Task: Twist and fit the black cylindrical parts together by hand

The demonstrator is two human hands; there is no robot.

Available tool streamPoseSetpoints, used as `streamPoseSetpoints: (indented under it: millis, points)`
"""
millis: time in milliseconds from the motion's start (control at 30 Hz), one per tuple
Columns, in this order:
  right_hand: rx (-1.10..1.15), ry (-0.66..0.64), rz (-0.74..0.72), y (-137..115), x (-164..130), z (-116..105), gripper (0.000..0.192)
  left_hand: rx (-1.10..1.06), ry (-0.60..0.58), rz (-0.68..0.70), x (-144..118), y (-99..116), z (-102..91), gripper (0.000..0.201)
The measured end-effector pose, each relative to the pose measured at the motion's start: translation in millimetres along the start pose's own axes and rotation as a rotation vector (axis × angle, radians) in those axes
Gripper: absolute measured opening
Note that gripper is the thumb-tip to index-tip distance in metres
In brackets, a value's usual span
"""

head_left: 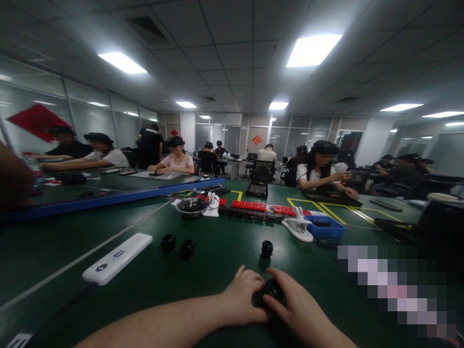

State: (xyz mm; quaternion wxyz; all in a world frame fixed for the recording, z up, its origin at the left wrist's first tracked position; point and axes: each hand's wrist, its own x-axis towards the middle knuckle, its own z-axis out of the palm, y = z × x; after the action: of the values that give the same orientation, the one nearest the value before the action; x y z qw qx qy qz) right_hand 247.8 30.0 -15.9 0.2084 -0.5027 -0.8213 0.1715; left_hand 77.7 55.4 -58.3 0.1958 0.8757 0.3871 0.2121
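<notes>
- The left hand [241,299] is seen low in the view, its fingers curled against the left side of a small black round part [270,291], which it grips.
- The right hand [300,309] is closed on the same black round part from the right, so the piece is clasped between both hands just above the green table [217,270].
- Another black round piece [267,248] is set on the table just beyond the hands.
- Two more black round pieces [177,245] are placed side by side further left.
- A long white power strip [116,257] is laid near them, towards the left edge.
- A blue tray [324,226] and a row of red blocks [264,208] are found at the middle of the table.
- Other people [321,166] are seated at tables behind.
</notes>
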Motion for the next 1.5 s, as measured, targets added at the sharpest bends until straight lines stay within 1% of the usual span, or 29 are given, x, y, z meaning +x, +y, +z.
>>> streamPoseSetpoints:
  millis: [67,100,200,300,433,500,567,667,767,867,1000,1067,1133,1300,1400,1500]
  points:
    - [0.024,0.0,-0.031,-0.2,-0.4,0.4,0.039,0.001,0.013,0.001,0.0,-0.1,0.4,0.038]
    - [0.031,-0.005,-0.064,-0.4,-1.2,0.8,0.039,0.001,0.013,0.0,0.1,-0.3,0.5,0.039]
    - [0.012,-0.001,-0.132,-1.0,-3.9,2.2,0.05,-0.002,0.003,-0.004,0.6,-0.8,0.6,0.042]
    - [-0.017,0.022,-0.087,-2.7,-4.6,0.7,0.056,-0.004,-0.002,0.004,1.0,-0.1,-0.3,0.039]
    - [-0.029,0.07,0.02,-5.9,-2.7,-4.9,0.054,-0.014,-0.001,0.003,0.8,2.6,-2.5,0.036]
    - [-0.026,0.069,0.045,-6.5,-2.2,-5.5,0.052,-0.02,-0.004,0.005,0.5,3.3,-3.0,0.037]
    - [-0.007,0.046,0.029,-6.0,-2.4,-4.1,0.049,-0.017,-0.003,0.002,0.4,3.0,-2.6,0.037]
    - [0.037,0.009,-0.051,-4.1,-3.7,-1.6,0.051,-0.008,-0.003,-0.005,0.8,1.2,-1.0,0.039]
    - [0.05,0.028,-0.095,-3.3,-5.0,-2.4,0.056,0.001,-0.012,-0.007,0.9,-0.1,-0.4,0.041]
    - [0.032,0.07,-0.053,-4.1,-4.7,-4.5,0.054,-0.002,-0.012,-0.003,0.3,0.9,-1.8,0.04]
    - [0.028,0.08,0.043,-3.4,-2.5,-1.0,0.056,-0.007,-0.01,0.0,-0.5,4.0,-4.6,0.036]
    - [0.035,0.069,0.034,-2.0,-1.8,2.6,0.057,-0.003,-0.015,-0.005,-0.4,4.7,-4.9,0.035]
    - [0.041,0.055,-0.012,-1.1,-1.8,4.5,0.055,-0.004,-0.013,-0.006,0.1,4.4,-4.1,0.036]
    - [0.024,0.04,-0.087,-3.4,-4.2,0.4,0.054,-0.012,0.005,0.001,1.5,1.2,-1.1,0.038]
    - [0.005,0.023,-0.078,-4.2,-4.5,-0.2,0.058,-0.006,-0.013,-0.004,1.1,0.1,-0.7,0.041]
    - [0.001,0.027,-0.033,-1.9,-2.8,2.7,0.058,0.016,-0.018,-0.006,0.4,0.2,-0.9,0.041]
